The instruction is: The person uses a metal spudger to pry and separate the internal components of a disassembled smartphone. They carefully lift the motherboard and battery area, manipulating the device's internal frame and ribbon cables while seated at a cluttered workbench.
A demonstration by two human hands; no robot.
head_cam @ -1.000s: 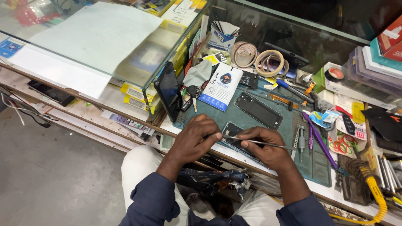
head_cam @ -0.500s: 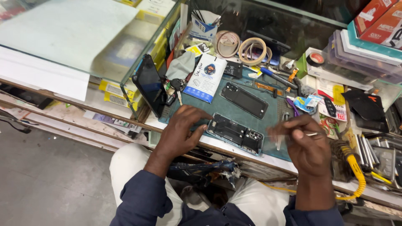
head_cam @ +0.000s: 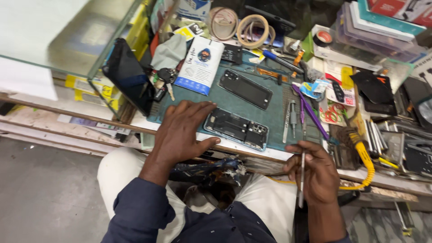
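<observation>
- Two hands in play: your left hand (head_cam: 182, 132) lies flat, fingers spread, on the dark green rubber work mat (head_cam: 270, 119), gripping nothing, its thumb just beside the near-left corner of the opened black smartphone with its back cover off (head_cam: 237, 128).
- Your right hand (head_cam: 315, 173) hangs off the front edge of the bench, fingers curled around a thin silver pair of tweezers (head_cam: 302, 177) held roughly upright, well apart from the phone.
- That open phone sits on the mat right at the front edge of the bench, tilted a bit, internals facing up. I'd treat it as light, stiff and pretty fragile: exposed boards and thin ribbon cables probably won't forgive a poke.
- If you pick it up, take it by the long side rails of the frame, not by anything inside. Pinning it at the corner looks like the safe way to steady it.
- The mat looks grippy, so I'd guess it won't slide much.
- The separate black phone back panel (head_cam: 246, 89) lies farther back on the mat, apart from the phone. It's likely thin and bendy, so lift it by its edges.
- A small silver screwdriver (head_cam: 293, 118) and a purple plastic pry tool (head_cam: 310, 112) lie just right of the phone.
</observation>
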